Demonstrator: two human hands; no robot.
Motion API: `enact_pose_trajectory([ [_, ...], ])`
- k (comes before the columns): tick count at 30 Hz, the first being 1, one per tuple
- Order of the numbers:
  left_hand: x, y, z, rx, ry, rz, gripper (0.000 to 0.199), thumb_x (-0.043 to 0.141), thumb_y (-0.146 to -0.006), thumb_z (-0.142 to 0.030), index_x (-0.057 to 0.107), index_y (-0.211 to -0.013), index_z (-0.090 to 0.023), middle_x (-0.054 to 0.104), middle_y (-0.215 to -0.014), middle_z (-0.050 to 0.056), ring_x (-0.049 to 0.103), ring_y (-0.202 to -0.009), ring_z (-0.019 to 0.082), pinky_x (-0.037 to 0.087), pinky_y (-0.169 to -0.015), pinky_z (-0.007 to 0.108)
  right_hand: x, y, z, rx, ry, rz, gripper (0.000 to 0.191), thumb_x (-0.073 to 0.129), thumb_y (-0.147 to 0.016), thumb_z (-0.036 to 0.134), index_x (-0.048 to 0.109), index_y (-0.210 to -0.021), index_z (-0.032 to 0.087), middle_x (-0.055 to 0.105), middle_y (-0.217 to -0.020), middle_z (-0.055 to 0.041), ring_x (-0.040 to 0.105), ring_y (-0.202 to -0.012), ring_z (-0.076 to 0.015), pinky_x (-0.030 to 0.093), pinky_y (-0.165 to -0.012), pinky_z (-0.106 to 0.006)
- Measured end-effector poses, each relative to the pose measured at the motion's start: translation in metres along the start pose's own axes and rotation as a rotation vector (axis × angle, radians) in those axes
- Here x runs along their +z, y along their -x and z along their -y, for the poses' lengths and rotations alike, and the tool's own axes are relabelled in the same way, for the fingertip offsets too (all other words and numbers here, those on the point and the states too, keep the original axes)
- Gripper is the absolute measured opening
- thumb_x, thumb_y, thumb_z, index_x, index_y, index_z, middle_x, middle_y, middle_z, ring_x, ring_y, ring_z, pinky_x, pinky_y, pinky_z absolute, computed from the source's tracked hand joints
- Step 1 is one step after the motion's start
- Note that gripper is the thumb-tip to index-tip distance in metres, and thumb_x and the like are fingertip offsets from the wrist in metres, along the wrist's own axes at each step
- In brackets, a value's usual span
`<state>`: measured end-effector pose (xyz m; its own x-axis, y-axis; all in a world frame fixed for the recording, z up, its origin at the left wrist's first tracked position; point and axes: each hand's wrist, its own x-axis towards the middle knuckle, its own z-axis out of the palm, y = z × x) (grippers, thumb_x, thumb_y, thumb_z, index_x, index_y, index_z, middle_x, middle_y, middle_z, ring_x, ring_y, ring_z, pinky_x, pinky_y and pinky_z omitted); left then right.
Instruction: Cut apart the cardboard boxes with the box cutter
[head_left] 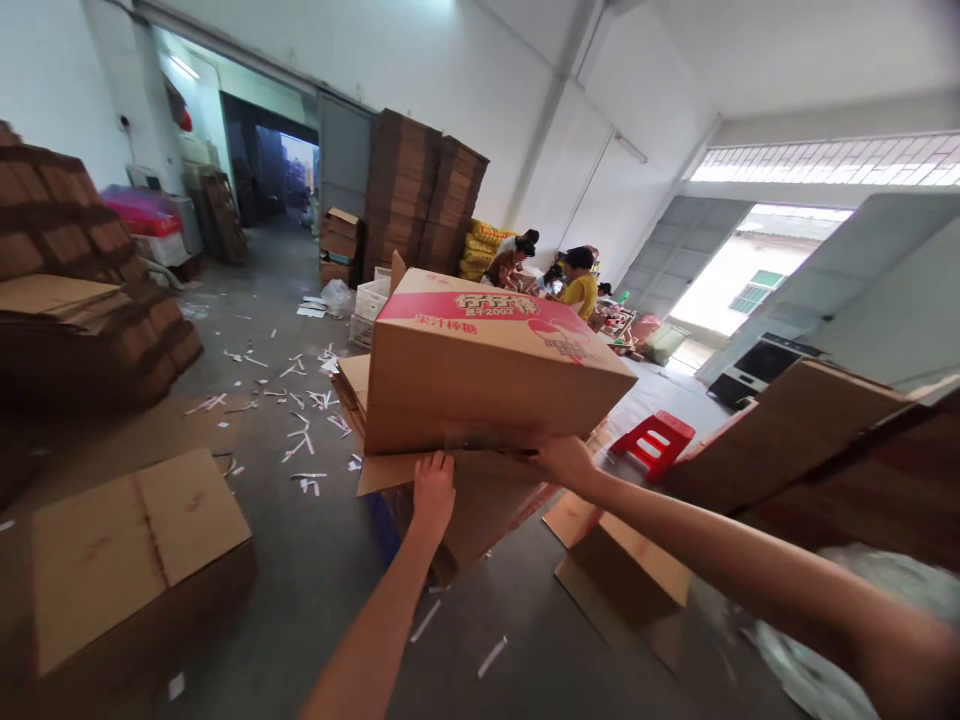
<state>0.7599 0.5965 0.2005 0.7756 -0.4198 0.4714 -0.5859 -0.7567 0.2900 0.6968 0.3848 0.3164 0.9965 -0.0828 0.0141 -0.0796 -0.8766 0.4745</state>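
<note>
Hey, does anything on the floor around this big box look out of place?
Yes: white strips lie scattered loose across the floor, mostly left of the carton; strewn with no order, they look like litter.

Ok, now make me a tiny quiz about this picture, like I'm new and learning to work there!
1. Where is the left hand?
a) on the red stool
b) at the lower edge of the big printed carton
c) on the wall

2. True or false: the right hand is up above the top of the carton.

3. Fill in: the number printed on top of the carton is ____.

Key: 1. b; 2. False, it is down at the carton's lower edge; 3. 2003
</note>
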Motion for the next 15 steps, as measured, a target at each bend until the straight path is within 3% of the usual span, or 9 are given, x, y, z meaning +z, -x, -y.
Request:
enact_pose_trajectory([
  [3,0.002,0.000,-0.003,0.010,-0.005,0.000,0.027,0.046,-0.080,-0.006,0.060,-0.101,-0.015,0.060,-0.104,0.009,0.053,-0.098,0.024,0.039,-0.087,0.039,-0.015,-0.029,0.046,-0.139,-0.024,-0.102,0.038,0.041,-0.096,0.036,0.069,-0.101,0.011,0.069,-0.096,-0.0194,0.067,-0.092,-0.0260,0.052,-0.076,-0.035],
  [6,0.005,0.002,-0.004,-0.005,-0.014,0.007,0.027,0.047,-0.079,-0.006,0.060,-0.102,-0.014,0.060,-0.105,0.009,0.053,-0.099,0.026,0.039,-0.086,0.040,-0.022,-0.056,0.079,-0.238,-0.030,-0.084,0.035,0.039,-0.096,0.030,0.067,-0.104,0.010,0.069,-0.100,-0.0183,0.067,-0.091,-0.0255,0.052,-0.076,-0.035],
  [9,0.005,0.006,0.000,0.016,-0.005,0.024,0.027,0.043,-0.083,-0.007,0.061,-0.102,-0.014,0.060,-0.105,0.011,0.053,-0.097,0.025,0.039,-0.087,0.041,-0.017,-0.057,0.077,-0.217,-0.023,-0.026,0.030,0.043,-0.094,0.024,0.069,-0.099,0.009,0.070,-0.096,-0.0188,0.068,-0.088,-0.0258,0.053,-0.074,-0.034],
  [15,-0.004,0.017,0.012,0.043,0.021,0.028,0.028,0.041,-0.086,-0.010,0.061,-0.105,-0.015,0.060,-0.106,0.011,0.053,-0.098,0.024,0.039,-0.088,0.041,-0.010,-0.030,0.067,-0.131,-0.027,0.012,0.032,0.044,-0.095,0.029,0.068,-0.097,0.008,0.070,-0.091,-0.0206,0.068,-0.089,-0.0256,0.053,-0.074,-0.033],
])
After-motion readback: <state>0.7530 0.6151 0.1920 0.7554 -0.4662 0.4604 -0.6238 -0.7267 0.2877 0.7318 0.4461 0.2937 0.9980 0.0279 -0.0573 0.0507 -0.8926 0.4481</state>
